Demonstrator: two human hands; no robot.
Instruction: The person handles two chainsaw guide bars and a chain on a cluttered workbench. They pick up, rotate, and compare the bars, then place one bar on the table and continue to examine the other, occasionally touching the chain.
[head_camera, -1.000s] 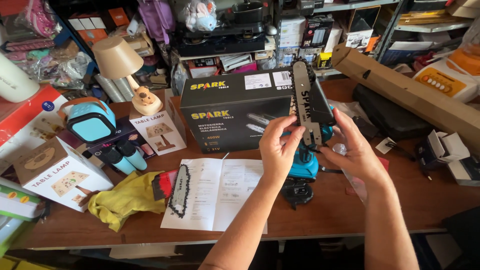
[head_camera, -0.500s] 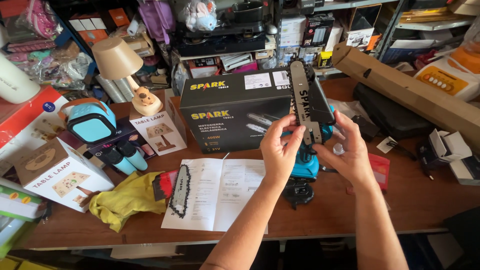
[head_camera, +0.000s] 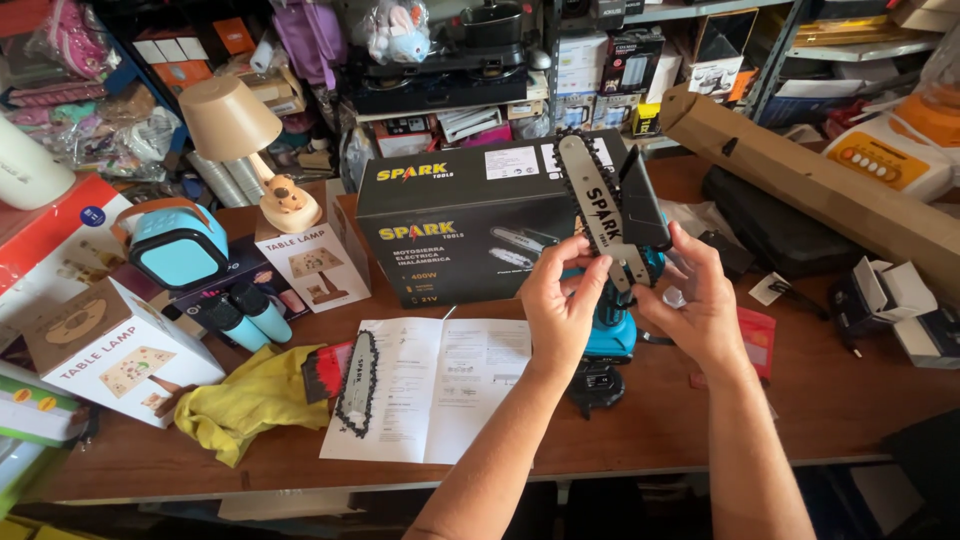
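Note:
My left hand (head_camera: 557, 300) and my right hand (head_camera: 700, 300) both grip a small teal and black electric chainsaw (head_camera: 612, 325) held upright over the wooden table (head_camera: 820, 410). Its silver guide bar (head_camera: 600, 215) with a black chain points up and away from me. A black guard (head_camera: 643, 205) stands beside the bar. My fingertips pinch the lower end of the bar from both sides. Behind the saw stands its black cardboard box (head_camera: 455, 230). An open paper manual (head_camera: 435, 385) lies in front, with a spare chain (head_camera: 357, 385) on its left page.
A yellow cloth (head_camera: 250, 405) and white lamp boxes (head_camera: 110, 345) lie at left, with a teal lantern (head_camera: 180, 245) and a beige table lamp (head_camera: 240, 135). A long cardboard box (head_camera: 810, 180) and a black case (head_camera: 775, 225) sit at right. Crowded shelves fill the back.
My hands have drawn closer together on the base of the bar, and the saw has shifted slightly. Nothing else on the table has moved.

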